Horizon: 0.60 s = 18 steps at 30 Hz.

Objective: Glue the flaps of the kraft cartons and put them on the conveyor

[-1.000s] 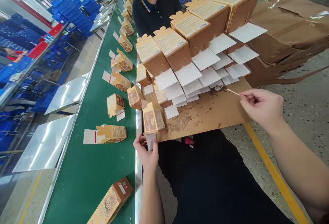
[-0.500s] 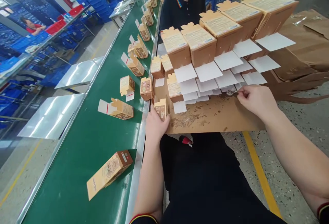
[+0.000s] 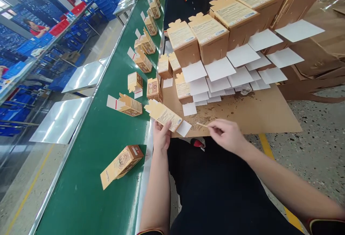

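My left hand [image 3: 162, 136] grips a small tan carton [image 3: 165, 115] by its lower part, thumb on the printed face. The carton is tilted, with scalloped flaps at its upper left end and a white flap [image 3: 184, 128] sticking out at its lower right. My right hand [image 3: 226, 134] pinches a thin pale stick [image 3: 202, 124], its tip pointing left, a short gap from the white flap. Behind, on the cardboard sheet [image 3: 256, 116], a small clear dish [image 3: 245, 89] sits partly under the stacked cartons [image 3: 212, 44], whose white flaps hang toward me.
A green conveyor belt [image 3: 88, 163] runs along my left, bearing a row of cartons; the nearest carton [image 3: 122, 165] lies tilted. A co-worker in a dark shirt [image 3: 185, 8] is beyond the stack. Brown cardboard [image 3: 318, 55] lies at the right.
My left hand has lifted and turned the carton so that its printed face and white flap show. My right hand has moved left from beside the dish, carrying the stick toward the carton.
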Available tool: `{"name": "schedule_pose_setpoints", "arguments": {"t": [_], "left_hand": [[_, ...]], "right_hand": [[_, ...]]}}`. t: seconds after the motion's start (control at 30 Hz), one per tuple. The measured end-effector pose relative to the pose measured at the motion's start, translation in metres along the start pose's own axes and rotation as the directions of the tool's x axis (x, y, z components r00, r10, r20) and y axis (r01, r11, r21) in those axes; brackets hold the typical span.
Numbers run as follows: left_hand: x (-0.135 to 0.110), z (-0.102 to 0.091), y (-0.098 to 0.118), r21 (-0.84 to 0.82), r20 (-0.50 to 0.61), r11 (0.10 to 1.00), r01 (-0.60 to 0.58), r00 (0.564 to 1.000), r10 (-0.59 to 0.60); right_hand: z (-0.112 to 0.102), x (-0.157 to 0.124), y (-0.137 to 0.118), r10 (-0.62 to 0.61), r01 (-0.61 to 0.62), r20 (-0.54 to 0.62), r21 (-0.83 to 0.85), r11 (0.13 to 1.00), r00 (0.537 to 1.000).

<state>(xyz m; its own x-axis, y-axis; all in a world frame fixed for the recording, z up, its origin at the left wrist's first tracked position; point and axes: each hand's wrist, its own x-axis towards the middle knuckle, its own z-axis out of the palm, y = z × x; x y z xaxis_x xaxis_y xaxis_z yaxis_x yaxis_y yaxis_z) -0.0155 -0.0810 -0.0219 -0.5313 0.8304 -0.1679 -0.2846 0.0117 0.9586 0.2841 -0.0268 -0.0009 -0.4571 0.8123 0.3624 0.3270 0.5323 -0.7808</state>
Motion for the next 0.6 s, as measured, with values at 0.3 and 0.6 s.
{"name": "schedule_pose_setpoints", "arguments": {"t": [0.3, 0.6], "left_hand": [[0.001, 0.002, -0.007, 0.045, 0.026, 0.998, -0.047, 0.999, 0.045], [-0.023, 0.004, -0.017, 0.282, 0.132, 0.94, -0.191, 0.978, 0.159]], "right_hand": [[0.067, -0.001, 0.002, -0.056, 0.069, 0.228, -0.048, 0.996, 0.972], [0.028, 0.001, 0.017, 0.01, -0.01, -0.023, -0.006, 1.0, 1.0]]}}
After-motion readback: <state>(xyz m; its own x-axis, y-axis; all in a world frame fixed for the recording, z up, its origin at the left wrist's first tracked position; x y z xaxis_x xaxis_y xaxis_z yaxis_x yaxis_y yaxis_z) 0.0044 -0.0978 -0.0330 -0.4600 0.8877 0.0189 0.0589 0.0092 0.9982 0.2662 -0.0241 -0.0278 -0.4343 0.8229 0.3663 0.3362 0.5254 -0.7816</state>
